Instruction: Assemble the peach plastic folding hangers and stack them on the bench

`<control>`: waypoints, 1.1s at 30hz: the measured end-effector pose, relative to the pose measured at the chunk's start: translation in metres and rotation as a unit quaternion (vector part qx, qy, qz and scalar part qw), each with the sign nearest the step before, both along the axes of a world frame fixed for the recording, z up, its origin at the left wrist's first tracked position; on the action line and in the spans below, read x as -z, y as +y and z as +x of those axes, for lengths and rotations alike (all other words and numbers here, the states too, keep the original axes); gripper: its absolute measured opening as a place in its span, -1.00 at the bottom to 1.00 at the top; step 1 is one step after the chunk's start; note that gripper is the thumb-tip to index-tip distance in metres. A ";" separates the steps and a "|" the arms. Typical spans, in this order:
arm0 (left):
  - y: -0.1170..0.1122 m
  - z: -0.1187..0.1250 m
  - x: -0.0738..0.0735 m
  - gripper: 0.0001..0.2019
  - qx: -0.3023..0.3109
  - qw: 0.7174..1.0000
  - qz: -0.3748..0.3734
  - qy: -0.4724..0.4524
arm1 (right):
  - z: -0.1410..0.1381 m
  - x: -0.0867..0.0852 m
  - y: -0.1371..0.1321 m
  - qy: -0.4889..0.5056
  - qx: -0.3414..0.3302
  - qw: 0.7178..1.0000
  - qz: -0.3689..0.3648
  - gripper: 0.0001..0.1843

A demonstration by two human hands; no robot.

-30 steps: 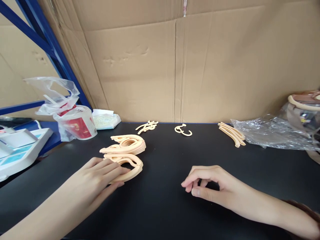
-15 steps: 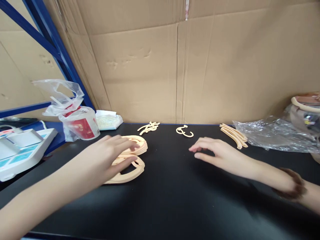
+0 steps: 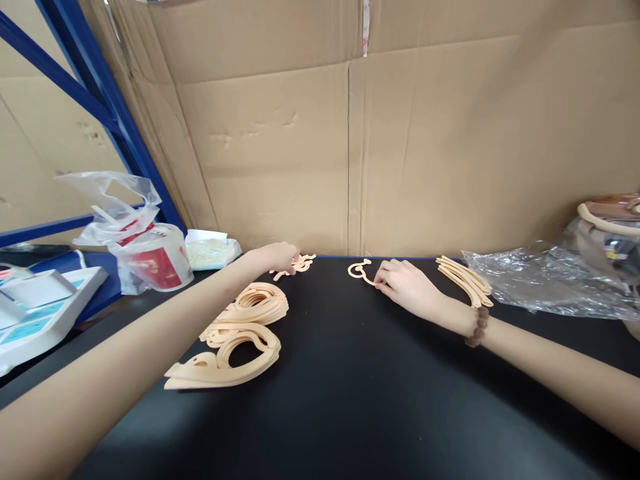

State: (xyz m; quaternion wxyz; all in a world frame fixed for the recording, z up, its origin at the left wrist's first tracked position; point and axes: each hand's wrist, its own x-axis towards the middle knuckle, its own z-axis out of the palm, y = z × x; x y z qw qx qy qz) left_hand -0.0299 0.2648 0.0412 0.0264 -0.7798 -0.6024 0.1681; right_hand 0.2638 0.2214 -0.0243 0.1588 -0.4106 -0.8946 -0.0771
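Both my arms reach far across a black table (image 3: 350, 400). My left hand (image 3: 277, 257) is closed in a pinch on a small pile of thin pale wooden pieces (image 3: 303, 263) at the table's back edge. My right hand (image 3: 403, 283) is closed on one end of a small curly wooden piece (image 3: 357, 270) that lies on the table. A bead bracelet (image 3: 476, 327) sits on my right wrist. Under my left forearm lie two stacks of curved wooden cut-outs (image 3: 250, 320).
A bundle of long curved wooden strips (image 3: 465, 280) lies right of my right hand, beside crumpled clear plastic (image 3: 540, 280). At the left stand a plastic bag with a red-labelled tub (image 3: 145, 257), a white packet (image 3: 210, 250) and a white device (image 3: 35, 307). Cardboard (image 3: 350, 133) walls the back.
Both hands have moved away from me to the table's back edge. The left hand left the curved stacks and reached the small pile; the right hand reached the curly piece.
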 end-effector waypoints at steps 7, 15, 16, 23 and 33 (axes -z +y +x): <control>-0.003 0.000 0.002 -0.76 0.012 1.000 0.019 -0.006 | 0.015 -0.011 -0.042 0.040 -0.008 0.998 -0.047 -0.80; -0.005 -0.001 0.006 -0.73 0.004 0.998 0.041 -0.044 | 0.019 -0.009 -0.123 0.044 -0.093 0.987 -0.125 -0.80; -0.005 -0.001 0.007 -0.72 0.003 0.998 0.041 -0.047 | 0.020 -0.011 -0.125 0.048 -0.093 0.986 -0.130 -0.79; -0.011 0.005 -0.001 -0.78 0.009 0.995 0.055 -0.077 | 0.067 -0.028 -0.075 0.044 0.059 0.997 0.003 -0.72; -0.088 0.077 -0.010 -0.86 0.106 0.974 0.103 -0.174 | 0.088 -0.040 -0.083 0.041 0.149 0.986 0.068 -0.73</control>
